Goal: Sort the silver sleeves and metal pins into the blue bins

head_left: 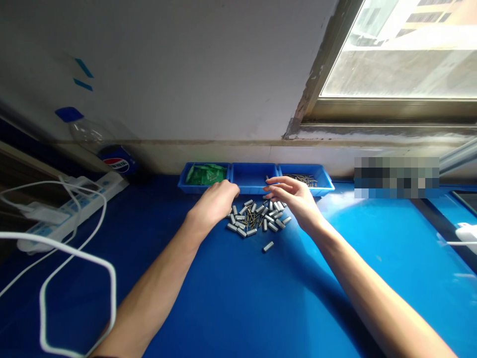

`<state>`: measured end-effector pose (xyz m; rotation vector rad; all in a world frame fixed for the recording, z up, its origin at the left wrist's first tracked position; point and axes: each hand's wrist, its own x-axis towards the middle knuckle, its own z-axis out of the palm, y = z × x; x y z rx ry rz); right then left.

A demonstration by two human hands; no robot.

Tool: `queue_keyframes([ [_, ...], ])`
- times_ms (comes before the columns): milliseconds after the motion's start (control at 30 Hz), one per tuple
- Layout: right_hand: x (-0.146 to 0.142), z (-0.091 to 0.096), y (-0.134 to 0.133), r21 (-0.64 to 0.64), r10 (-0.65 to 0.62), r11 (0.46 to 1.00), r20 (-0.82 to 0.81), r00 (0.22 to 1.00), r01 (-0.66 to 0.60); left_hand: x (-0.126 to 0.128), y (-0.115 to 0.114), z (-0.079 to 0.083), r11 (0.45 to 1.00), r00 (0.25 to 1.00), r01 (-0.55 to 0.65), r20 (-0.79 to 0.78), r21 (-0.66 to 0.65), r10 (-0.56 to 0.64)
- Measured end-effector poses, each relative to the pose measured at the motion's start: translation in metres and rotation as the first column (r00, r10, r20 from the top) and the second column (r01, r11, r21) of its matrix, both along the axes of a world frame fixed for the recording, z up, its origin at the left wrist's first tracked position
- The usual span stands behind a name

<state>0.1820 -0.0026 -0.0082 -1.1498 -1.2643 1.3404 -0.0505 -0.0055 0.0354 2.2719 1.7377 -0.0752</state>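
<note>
My left hand (216, 201) is closed at the left side of a pile of small metal pieces, and its curled fingers hide whatever may be in them. My right hand (292, 195) reaches over the pile's far right side, its fingers spread and pointing left at the front of the middle blue bin (253, 189). By its fingertips a small dark piece (267, 177) shows against that bin. Several short silver cylinders (268, 246) lie on the blue table, one apart toward me. Thin brass-coloured screws or pins (254, 218) are mixed in the pile's middle.
The left bin (181, 185) holds green pieces (206, 174), the right bin (328, 185) thin metal pins (307, 179). At left are a power strip (87, 201), looping white cables (114, 283) and a cola bottle (118, 158). A wall and window (398, 74) stand behind. A blurred patch covers something at right.
</note>
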Motion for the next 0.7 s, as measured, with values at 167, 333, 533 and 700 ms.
queue_keyframes([
  [167, 0.001, 0.002, -0.001, -0.020, 0.028, 0.999, 0.005, 1.000, -0.028, 0.005, 0.001, -0.004, 0.999, 0.997, 0.024, -0.075, -0.027, -0.026],
  [333, 0.004, 0.008, 0.001, -0.031, 0.072, 0.997, 0.083, 0.994, -0.070, 0.004, 0.001, 0.004, 0.995, 0.995, 0.096, 0.019, -0.001, -0.096],
  [533, 0.008, 0.006, 0.003, -0.051, 0.167, 0.986, 0.153, 0.974, -0.160, 0.001, 0.007, 0.004, 0.984, 0.772, 0.142, 0.609, 0.111, -0.180],
  [700, 0.007, 0.005, -0.002, -0.106, 0.253, 0.962, -0.016, 0.967, -0.253, 0.003, 0.011, -0.001, 0.995, 0.474, 0.101, 0.878, 0.013, -0.059],
])
